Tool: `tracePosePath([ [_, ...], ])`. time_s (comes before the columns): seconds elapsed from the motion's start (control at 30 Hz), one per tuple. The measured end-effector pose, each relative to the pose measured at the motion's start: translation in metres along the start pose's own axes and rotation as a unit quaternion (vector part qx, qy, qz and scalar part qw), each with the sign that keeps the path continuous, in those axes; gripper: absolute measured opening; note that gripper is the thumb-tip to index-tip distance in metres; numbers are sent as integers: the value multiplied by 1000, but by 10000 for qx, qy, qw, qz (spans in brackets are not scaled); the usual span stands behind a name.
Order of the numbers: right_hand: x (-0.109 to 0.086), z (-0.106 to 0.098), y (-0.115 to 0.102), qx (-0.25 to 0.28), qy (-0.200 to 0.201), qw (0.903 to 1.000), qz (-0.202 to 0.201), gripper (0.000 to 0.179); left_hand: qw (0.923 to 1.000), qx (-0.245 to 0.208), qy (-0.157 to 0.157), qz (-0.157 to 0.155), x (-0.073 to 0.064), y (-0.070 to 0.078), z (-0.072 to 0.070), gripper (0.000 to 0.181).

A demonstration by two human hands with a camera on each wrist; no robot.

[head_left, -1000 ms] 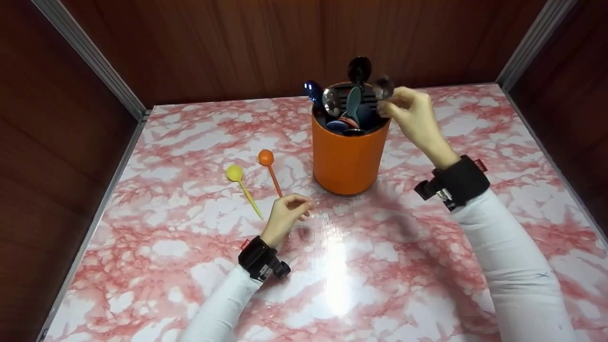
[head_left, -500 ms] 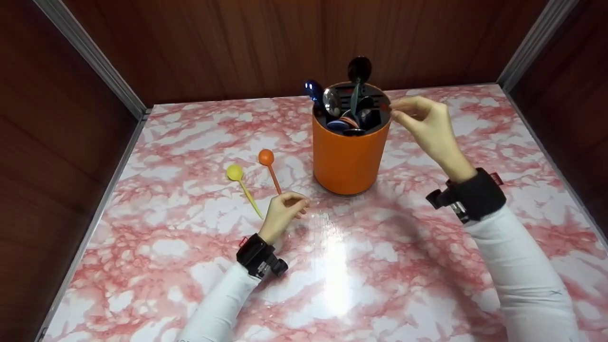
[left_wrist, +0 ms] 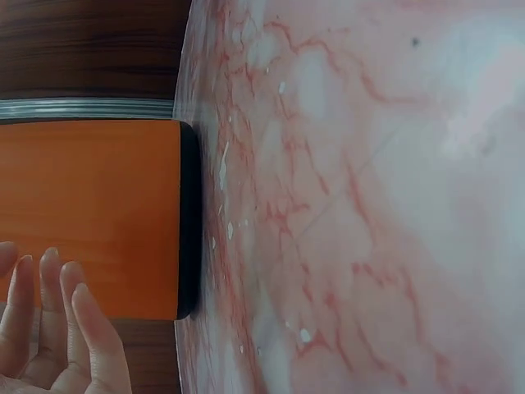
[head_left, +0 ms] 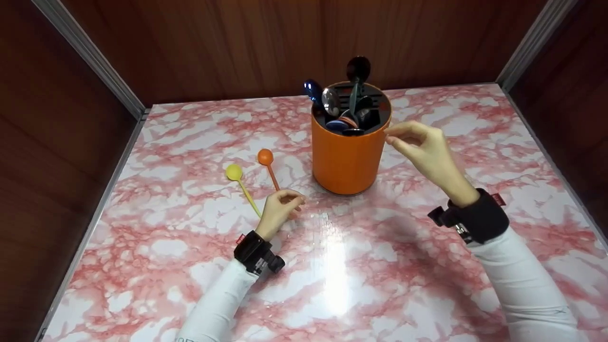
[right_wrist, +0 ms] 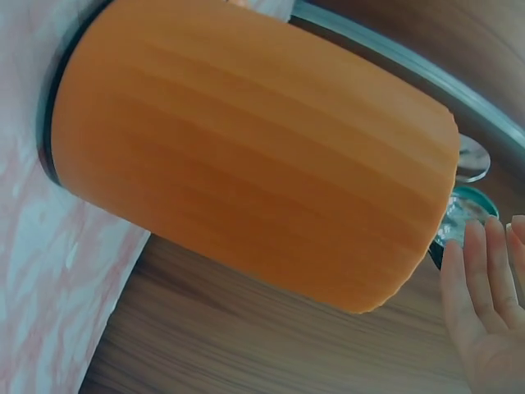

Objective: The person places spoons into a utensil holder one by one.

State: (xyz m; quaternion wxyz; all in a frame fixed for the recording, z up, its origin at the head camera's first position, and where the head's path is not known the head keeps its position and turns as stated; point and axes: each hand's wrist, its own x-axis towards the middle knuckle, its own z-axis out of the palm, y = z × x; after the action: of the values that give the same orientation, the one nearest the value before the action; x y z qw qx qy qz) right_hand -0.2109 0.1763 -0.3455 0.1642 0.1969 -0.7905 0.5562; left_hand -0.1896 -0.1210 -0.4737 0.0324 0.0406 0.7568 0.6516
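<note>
An orange cylindrical utensil holder (head_left: 349,164) with a black slotted top stands upright on the table. Several spoons stick out of it, among them a blue one (head_left: 312,90), a silver one (head_left: 331,102) and a black one (head_left: 358,69). My right hand (head_left: 425,152) hovers just right of the holder's rim, fingers loosely bent and holding nothing. Over the table, my left hand (head_left: 280,209) hangs with relaxed fingers and holds nothing. Near it lie an orange spoon (head_left: 265,157), its handle end hidden by that hand, and a yellow spoon (head_left: 234,172).
The marbled pink-and-white table (head_left: 180,275) is bounded by dark wood panels (head_left: 237,47) at the back and sides. Metal strips (head_left: 90,52) run up the corners. Each wrist carries a black strap (head_left: 484,216) with a small camera.
My right hand has let go of a spoon, which now sits down in the holder. Then the hand moved right and downward. My left hand shifted slightly left and away from me.
</note>
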Motion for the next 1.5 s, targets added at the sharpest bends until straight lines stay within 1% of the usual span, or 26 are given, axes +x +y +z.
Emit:
tracePosePath([
  [0.13,-10,2,3,-71,-76,9999,35,11,10000,45,78,26,2,-1,-1,19],
  [0.37,-29,3,10,-48,-305,9992,246,13,9996,-167,179,-122,5,-1,-3,15],
  [0.57,-46,7,13,106,-418,9980,454,14,9992,-58,269,-276,12,-1,-5,14],
  [0.6,-48,8,13,132,-443,9978,468,14,9992,-37,265,-290,12,3,-6,14],
  [0.63,-50,8,13,188,-470,9976,475,13,9992,-10,281,-288,13,3,-6,14],
  [0.8,-62,9,13,276,-619,9968,432,14,9990,191,317,-249,23,5,-11,13],
  [0.83,-65,9,13,244,-648,9968,392,14,9988,211,357,-244,27,1,-13,13],
  [0.97,-75,8,13,-54,-743,9970,198,16,9978,367,524,-148,35,3,-20,13],
  [1.03,-79,7,14,-129,-762,9969,144,16,9962,597,631,-64,40,4,-24,13],
  [1.13,-84,6,16,-90,-755,9970,126,16,9903,1124,813,17,46,5,-29,14],
  [1.27,-89,6,20,40,-750,9971,127,16,9773,1783,1136,-121,56,4,-37,16],
  [1.33,-91,6,22,86,-743,9970,173,16,9706,2007,1304,-251,60,3,-41,17],
  [1.4,-94,5,23,101,-726,9970,250,17,9643,2180,1435,-448,65,3,-44,20],
  [1.5,-97,4,25,174,-685,9965,456,17,9545,2420,1536,-826,73,2,-47,24],
])
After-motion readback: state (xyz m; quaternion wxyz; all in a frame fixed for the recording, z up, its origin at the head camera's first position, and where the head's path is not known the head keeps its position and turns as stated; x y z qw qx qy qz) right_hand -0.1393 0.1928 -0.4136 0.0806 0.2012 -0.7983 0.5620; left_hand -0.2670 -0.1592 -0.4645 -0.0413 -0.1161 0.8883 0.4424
